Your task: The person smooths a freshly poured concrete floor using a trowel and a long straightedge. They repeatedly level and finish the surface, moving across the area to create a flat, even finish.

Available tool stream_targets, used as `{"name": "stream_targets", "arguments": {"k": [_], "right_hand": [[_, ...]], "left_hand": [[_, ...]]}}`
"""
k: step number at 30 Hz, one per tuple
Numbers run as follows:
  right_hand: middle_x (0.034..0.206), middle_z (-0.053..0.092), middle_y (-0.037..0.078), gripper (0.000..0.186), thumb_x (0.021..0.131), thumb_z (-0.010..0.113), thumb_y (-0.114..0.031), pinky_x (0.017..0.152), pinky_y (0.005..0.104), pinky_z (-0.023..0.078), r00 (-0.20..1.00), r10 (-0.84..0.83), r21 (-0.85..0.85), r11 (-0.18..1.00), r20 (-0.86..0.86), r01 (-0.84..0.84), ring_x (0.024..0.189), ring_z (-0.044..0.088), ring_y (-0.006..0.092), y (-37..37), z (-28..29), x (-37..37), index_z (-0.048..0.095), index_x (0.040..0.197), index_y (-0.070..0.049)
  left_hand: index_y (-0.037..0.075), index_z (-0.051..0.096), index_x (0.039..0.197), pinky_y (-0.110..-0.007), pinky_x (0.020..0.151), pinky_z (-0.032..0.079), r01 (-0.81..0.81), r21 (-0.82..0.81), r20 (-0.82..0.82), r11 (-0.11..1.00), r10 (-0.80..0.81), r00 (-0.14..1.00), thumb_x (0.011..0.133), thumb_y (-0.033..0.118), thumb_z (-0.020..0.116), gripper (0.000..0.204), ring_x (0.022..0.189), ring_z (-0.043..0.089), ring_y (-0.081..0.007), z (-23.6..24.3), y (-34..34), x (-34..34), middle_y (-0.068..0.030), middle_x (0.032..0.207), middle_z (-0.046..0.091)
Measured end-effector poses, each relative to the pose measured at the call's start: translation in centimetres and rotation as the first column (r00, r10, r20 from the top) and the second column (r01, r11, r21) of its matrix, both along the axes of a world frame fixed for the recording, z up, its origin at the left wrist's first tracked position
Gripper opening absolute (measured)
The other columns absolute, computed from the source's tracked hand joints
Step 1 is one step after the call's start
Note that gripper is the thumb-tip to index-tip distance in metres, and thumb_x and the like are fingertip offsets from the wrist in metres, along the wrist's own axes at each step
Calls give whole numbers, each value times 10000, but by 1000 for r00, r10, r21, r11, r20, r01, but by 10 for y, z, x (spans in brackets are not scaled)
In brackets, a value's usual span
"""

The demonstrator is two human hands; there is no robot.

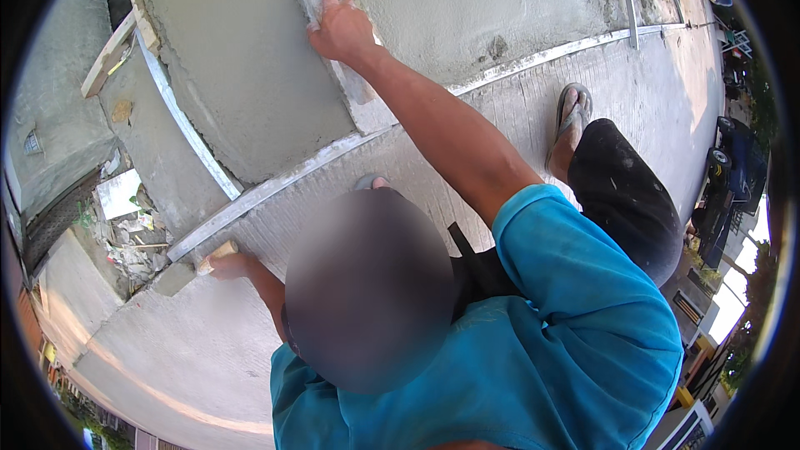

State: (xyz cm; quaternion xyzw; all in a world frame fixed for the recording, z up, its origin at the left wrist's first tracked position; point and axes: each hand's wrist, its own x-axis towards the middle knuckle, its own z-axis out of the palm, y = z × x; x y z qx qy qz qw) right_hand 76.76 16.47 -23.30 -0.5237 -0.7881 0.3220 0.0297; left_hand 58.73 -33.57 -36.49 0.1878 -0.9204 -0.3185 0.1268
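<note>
A blue shirt (575,342) is filling the foreground, and up ahead the right hand's (341,30) fingers are gripping a pale board (357,92), which is lying between two stretches of grey concrete (250,50). Over on the left, the left hand's (237,265) fingers are curling round a tan block (219,256), just beside the long strip's (204,228) end.

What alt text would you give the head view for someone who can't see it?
The person's right hand rests on a cement-smeared strip between two smooth grey concrete areas; the left hand holds a small yellowish item, its kind unclear, near rubble. The wide view looks down past a teal shirt and a large blurred patch.
</note>
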Motion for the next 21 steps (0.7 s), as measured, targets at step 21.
{"name": "stream_targets", "arguments": {"k": [21], "right_hand": [[1325,507,335,945,859,657,-233,947,531,507,984,-141,83,988,106,133,1104,606,488,176,-17,217,66,1596,-220]], "left_hand": [[-36,501,1243,-509,945,458,-25,3,-132,1000,25,991,915,458,505,593,1101,590,-342,83,19,81,-244,1207,586]]}}
